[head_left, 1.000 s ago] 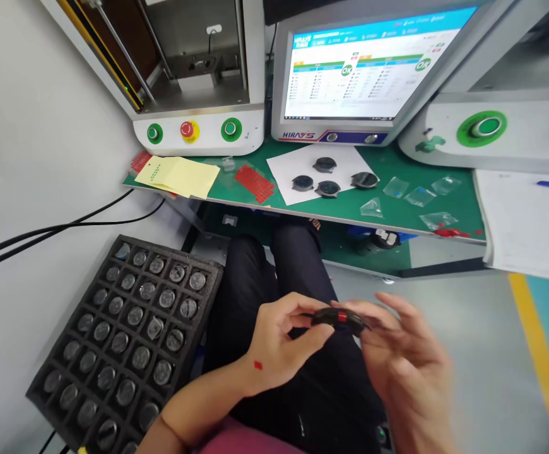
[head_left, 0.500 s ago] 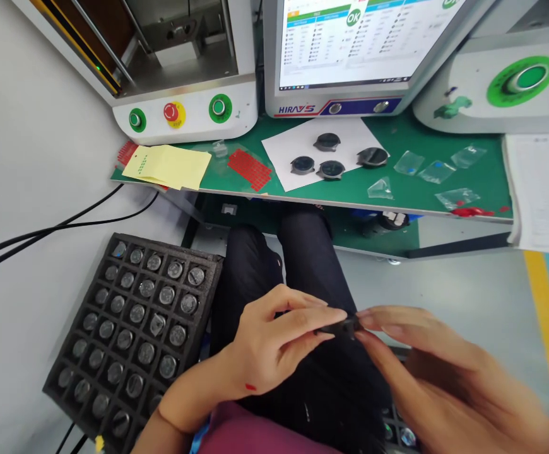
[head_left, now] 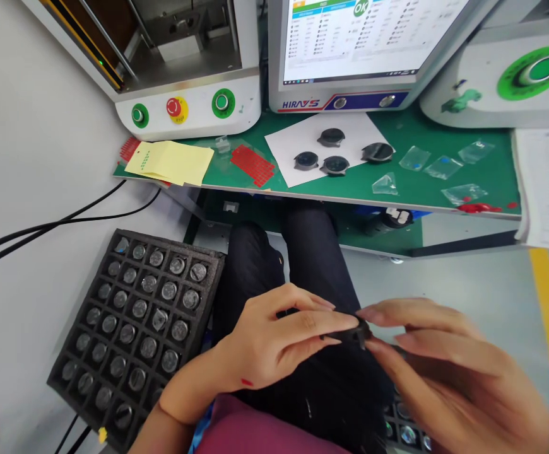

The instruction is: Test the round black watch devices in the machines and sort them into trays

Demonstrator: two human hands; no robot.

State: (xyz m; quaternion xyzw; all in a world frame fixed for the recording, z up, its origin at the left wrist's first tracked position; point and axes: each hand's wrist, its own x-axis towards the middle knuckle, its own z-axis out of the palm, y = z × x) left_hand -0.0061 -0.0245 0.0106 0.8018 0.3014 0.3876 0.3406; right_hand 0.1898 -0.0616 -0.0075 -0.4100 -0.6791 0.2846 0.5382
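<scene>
Above my lap, my left hand (head_left: 279,337) grips a dark watch case (head_left: 357,334) between fingers and thumb. From the other side my right hand (head_left: 445,359) pinches its edge with thumb and index finger. Fingers cover much of the case, so its face is hidden. On the bench, several similar round watch cases (head_left: 335,165) lie on or at the edge of a white sheet of paper (head_left: 298,176). To my left, a black foam tray (head_left: 106,343) holds many round watch parts in its compartments, some with clear film.
The green bench (head_left: 255,129) carries yellow paper (head_left: 175,161), a red sticker sheet (head_left: 253,165) and small clear bags (head_left: 443,166). A monitor (head_left: 345,104) stands between machines with green buttons (head_left: 222,103). Black cables (head_left: 57,224) run at left. Another tray (head_left: 404,429) shows below my right hand.
Both hands and the watch case have shifted slightly right, and the case looks turned a little. The camera view has moved slightly; the bench things lie as before.
</scene>
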